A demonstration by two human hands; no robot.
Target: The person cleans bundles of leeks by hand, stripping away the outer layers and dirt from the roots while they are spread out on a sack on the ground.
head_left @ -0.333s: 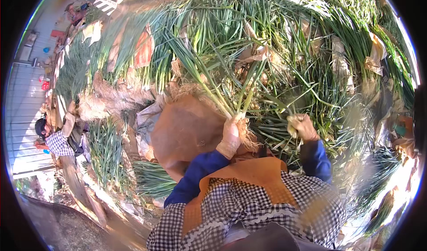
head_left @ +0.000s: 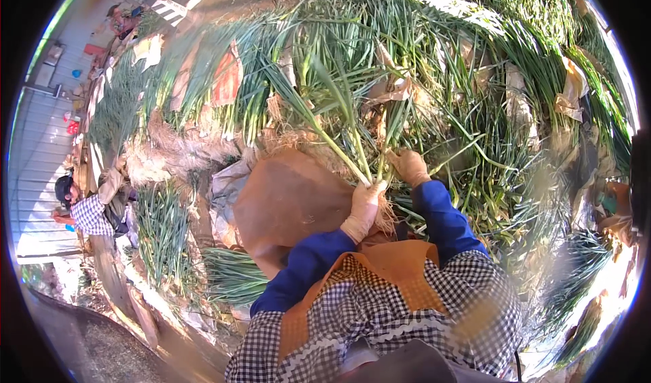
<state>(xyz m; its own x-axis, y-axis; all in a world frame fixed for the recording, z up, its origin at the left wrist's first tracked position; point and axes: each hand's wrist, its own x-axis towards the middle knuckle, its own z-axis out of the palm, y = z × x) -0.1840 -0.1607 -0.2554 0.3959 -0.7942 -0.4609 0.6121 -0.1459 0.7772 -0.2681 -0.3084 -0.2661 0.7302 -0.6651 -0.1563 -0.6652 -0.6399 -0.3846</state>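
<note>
My left hand [head_left: 363,210] is closed around the lower ends of a small bunch of green onions [head_left: 331,141], whose leaves fan out away from me. Their pale, stringy roots [head_left: 387,219] hang out beside the wrist. Close by on the right, my right hand [head_left: 409,166] has its fingertips pinched at the outermost stalk of the same bunch. The exact contact of those fingertips is partly hidden. Beneath the left hand spreads a brown sheet [head_left: 291,200] over my lap area.
Heaped green onions [head_left: 325,44] stretch across the far side. Loose stripped leaves [head_left: 488,179] pile up on the right. Another bundle [head_left: 234,274] lies at the lower left. Farther left, a person in a checked top [head_left: 95,215] reaches toward the heap.
My right hand has moved left and a little away from me, from above the loose leaves to the bunch. My left hand has shifted slightly right, still holding the green onions.
</note>
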